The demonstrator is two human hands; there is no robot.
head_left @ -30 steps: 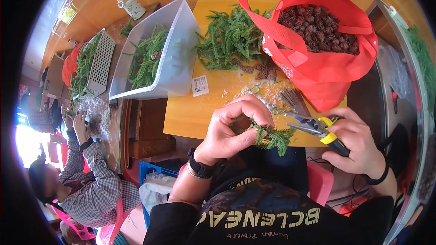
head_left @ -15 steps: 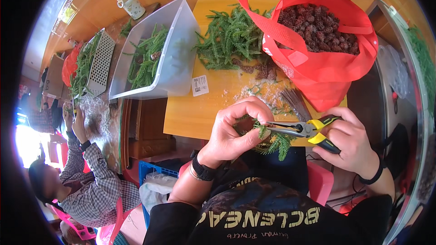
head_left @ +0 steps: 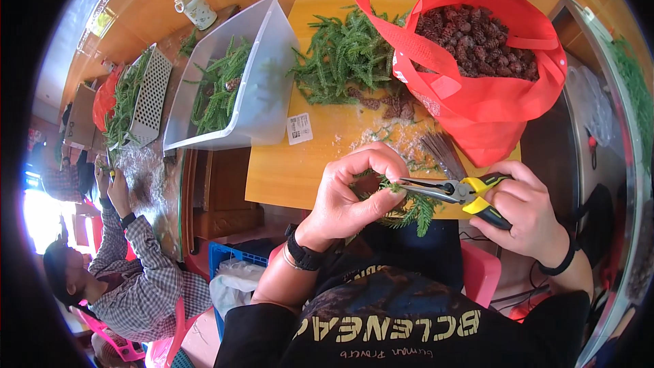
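Observation:
My left hand point(head_left: 354, 194) pinches a green artificial pine sprig point(head_left: 417, 214), thumb and forefinger meeting near its stem. In my right hand point(head_left: 523, 206) is a pair of long-nose pliers point(head_left: 463, 192) with yellow and black handles. The plier jaws point left and reach my left fingertips at the sprig; they look slightly parted. What lies exactly between the jaw tips is too small to tell. Beyond my hands, thin dark wires point(head_left: 443, 153) lie in a bundle on the yellow board point(head_left: 279, 177). A few loose pine cones point(head_left: 398, 105) rest behind the wires.
A red bag point(head_left: 477, 105) full of pine cones point(head_left: 470, 37) stands at the back right. Pine sprigs point(head_left: 340, 58) are heaped beside it. A translucent bin point(head_left: 262, 105) holds more sprigs. At far left a co-worker point(head_left: 136, 272) sits near a white basket point(head_left: 153, 95).
The pliers' handles have shifted slightly and the sprig has turned a little in my left fingers. My hands stay in nearly the same place.

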